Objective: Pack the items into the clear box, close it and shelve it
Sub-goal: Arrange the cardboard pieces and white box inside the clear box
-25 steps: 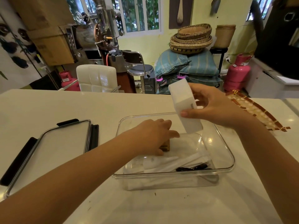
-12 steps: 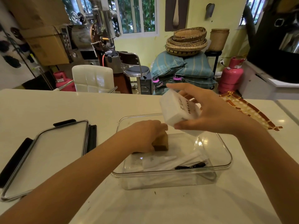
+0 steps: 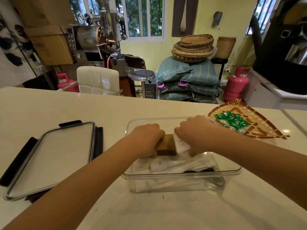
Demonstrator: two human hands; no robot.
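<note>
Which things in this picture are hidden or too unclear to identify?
All in the head view:
- Fingertips of the left hand: hidden behind the brown box.
- White box: mostly covered by the right hand.
- White items at the clear box bottom: blurred by plastic glare.
- Print on the green packets: too small.
- Lid: its near corner hidden by the left forearm.

clear box [image 3: 181, 175]: glossy transparent plastic | block [image 3: 166, 144]: wood, possibly varnished | counter [image 3: 66, 105]: smooth, glossy | tray [image 3: 265, 130]: woven

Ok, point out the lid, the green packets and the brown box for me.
lid [image 3: 54, 156]: head view, middle of its clear panel.
green packets [image 3: 232, 120]: head view, centre of the pile.
brown box [image 3: 167, 144]: head view, its top face.
</note>
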